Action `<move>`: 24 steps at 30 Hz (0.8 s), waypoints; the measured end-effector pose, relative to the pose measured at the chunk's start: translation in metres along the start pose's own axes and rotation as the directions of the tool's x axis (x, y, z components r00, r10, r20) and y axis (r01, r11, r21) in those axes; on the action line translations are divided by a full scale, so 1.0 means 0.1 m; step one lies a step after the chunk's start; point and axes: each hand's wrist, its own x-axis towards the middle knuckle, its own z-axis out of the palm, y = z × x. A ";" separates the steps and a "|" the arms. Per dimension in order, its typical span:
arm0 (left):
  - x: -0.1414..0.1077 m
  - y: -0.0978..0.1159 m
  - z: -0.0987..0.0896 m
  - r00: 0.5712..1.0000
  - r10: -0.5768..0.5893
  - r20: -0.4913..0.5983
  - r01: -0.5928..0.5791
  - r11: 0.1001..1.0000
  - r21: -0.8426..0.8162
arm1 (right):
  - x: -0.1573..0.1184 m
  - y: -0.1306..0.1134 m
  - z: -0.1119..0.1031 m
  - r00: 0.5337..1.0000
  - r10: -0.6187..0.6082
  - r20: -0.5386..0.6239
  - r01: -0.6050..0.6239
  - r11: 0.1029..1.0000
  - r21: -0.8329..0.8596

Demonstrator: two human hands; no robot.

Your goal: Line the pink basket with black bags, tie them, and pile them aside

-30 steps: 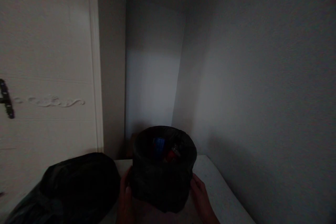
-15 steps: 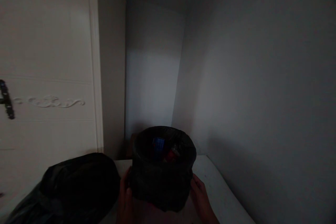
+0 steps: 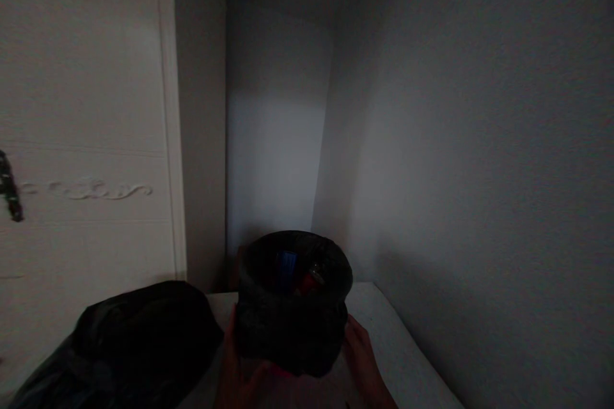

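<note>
You hold the black bin (image 3: 292, 332) between 2 hands.
Your left hand (image 3: 234, 367) and right hand (image 3: 361, 354), part-curled, grip its opposite sides at the white table (image 3: 393, 335); inside sit a blue item (image 3: 286, 266) and a red item (image 3: 309, 282).

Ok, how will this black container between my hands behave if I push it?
The black container likely holds its shape, since its round rim stands open. Its loose covering looks like plastic, so it may feel slippery. The blue item and red item inside might shift.
</note>
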 end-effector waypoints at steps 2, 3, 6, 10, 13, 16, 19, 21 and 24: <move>0.02 0.04 0.00 0.999 -0.031 -0.031 0.032 0.999 0.030 | 0.00 -0.03 0.01 0.999 0.019 -0.026 -0.019 1.000 0.009; 0.04 0.08 -0.01 0.998 -0.044 -0.051 0.046 0.998 0.036 | -0.01 -0.04 0.03 0.999 0.026 -0.027 -0.026 1.000 0.015; 0.13 0.23 -0.01 0.991 -0.052 -0.125 0.057 0.998 0.033 | -0.01 -0.10 0.07 1.000 0.022 0.019 -0.022 1.000 0.021; 0.27 0.47 0.02 0.988 -0.029 -0.150 0.024 0.999 -0.037 | -0.01 -0.14 0.09 0.999 -0.003 0.052 0.004 1.000 -0.017; 0.40 0.63 0.04 0.987 0.013 -0.159 -0.022 0.998 -0.057 | -0.01 -0.14 0.09 0.999 -0.005 0.038 0.006 1.000 -0.023; 0.55 0.75 0.04 0.987 0.048 -0.154 -0.061 0.995 -0.083 | 0.00 -0.14 0.10 0.999 0.004 0.044 -0.004 1.000 -0.001; 0.66 0.83 0.03 0.995 0.027 -0.097 -0.039 0.991 -0.126 | 0.00 -0.14 0.11 0.999 0.008 0.037 -0.008 1.000 0.013; 0.71 0.90 0.01 0.997 0.029 -0.073 -0.038 0.991 -0.131 | 0.00 -0.14 0.12 0.998 0.016 0.054 -0.017 1.000 0.012; 0.74 1.03 0.00 0.996 0.057 -0.062 -0.065 0.990 -0.127 | 0.00 -0.13 0.12 0.996 0.012 0.086 -0.012 1.000 -0.001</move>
